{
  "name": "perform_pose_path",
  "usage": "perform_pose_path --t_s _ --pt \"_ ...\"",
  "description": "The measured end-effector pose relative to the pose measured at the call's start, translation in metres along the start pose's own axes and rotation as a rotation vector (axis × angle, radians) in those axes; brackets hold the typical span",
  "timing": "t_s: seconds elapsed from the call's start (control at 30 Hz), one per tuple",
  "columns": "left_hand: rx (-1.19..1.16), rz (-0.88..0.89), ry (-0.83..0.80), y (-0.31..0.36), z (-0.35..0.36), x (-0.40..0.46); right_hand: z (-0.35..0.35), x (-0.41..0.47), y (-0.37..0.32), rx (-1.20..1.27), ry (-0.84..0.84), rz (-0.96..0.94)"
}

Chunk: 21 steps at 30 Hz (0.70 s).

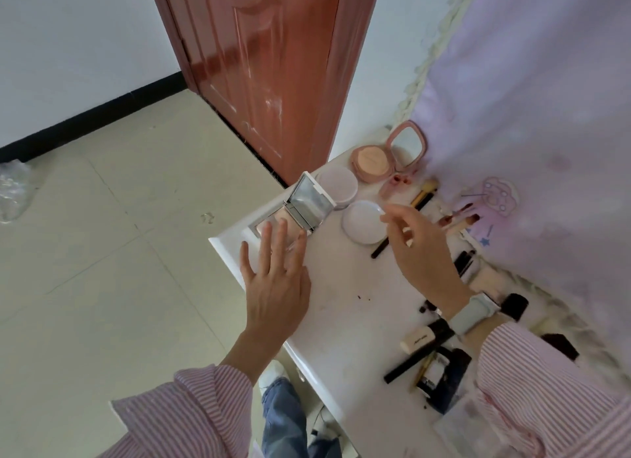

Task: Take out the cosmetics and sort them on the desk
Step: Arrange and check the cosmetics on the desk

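On white desk point(341, 321), left hand point(276, 286) spread, empty, right hand point(423, 249) loose, empty, tube point(418, 339) lettering unreadable.

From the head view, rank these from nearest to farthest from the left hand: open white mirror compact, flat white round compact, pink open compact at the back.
From the left hand:
1. Open white mirror compact, under its fingertips at the desk's corner.
2. Flat white round compact, to the right, by the right hand.
3. Pink open compact, far back by the curtain.
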<state>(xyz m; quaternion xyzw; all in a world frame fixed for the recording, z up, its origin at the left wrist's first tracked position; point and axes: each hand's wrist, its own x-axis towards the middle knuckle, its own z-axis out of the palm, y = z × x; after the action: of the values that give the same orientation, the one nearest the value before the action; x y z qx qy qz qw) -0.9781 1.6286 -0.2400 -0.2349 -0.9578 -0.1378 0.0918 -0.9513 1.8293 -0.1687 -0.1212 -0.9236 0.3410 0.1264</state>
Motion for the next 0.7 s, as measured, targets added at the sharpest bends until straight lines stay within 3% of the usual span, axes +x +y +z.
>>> perform_pose_path --t_s 0.07,0.2,0.33,0.7 --pt "-0.046 0.021 0.001 0.022 -0.002 -0.014 -0.021 -0.027 0.023 -0.072 -0.029 0.048" --pt "-0.077 0.036 -0.143 0.067 0.000 -0.040 -0.051 -0.062 0.068 -0.285 -0.219 0.123" --pt "-0.038 -0.061 -0.241 0.087 0.007 -0.057 -0.067 -0.065 0.089 -0.498 -0.314 -0.040" --pt "0.007 -0.095 -0.247 0.089 0.013 -0.060 -0.049 -0.045 0.083 -0.816 -0.652 -0.456"
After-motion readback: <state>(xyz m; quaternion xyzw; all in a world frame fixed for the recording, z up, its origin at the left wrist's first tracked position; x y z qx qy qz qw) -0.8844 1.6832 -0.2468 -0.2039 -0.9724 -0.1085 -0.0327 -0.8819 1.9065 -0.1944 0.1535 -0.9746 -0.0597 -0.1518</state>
